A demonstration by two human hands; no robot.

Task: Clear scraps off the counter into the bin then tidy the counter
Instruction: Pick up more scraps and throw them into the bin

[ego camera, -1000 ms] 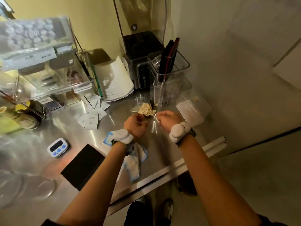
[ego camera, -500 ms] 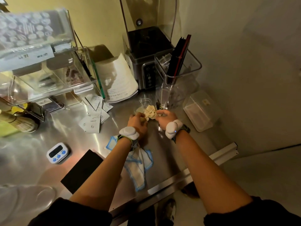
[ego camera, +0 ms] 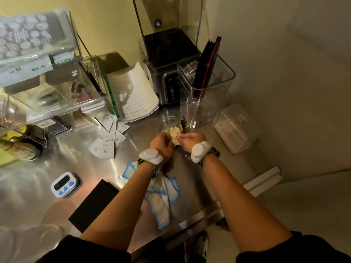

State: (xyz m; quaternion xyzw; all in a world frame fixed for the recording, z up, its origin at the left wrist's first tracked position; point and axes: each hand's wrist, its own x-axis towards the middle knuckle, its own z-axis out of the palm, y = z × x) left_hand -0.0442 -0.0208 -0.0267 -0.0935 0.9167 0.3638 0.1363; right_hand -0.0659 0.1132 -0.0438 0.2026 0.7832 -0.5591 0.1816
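A small heap of pale beige paper scraps [ego camera: 175, 134] lies on the steel counter [ego camera: 62, 154], just in front of a tall clear container. My left hand [ego camera: 161, 147] and my right hand [ego camera: 190, 140] close in on the heap from either side, fingers curled around the scraps. A white cloth with blue edging [ego camera: 161, 194] lies crumpled under my left forearm. Several paper receipts [ego camera: 108, 141] are strewn left of the hands. No bin is in view.
Behind the scraps stand a blender base [ego camera: 167, 73] and a clear container holding dark folders [ego camera: 207, 88]. A lidded plastic box [ego camera: 235, 128] sits at right, a timer [ego camera: 64, 184] and black case [ego camera: 95, 204] at front left, clear shelves [ego camera: 47, 73] at left.
Both hands moved forward from just short of the heap and closed around the scraps, bunching them together. The view shifted closer to the counter.
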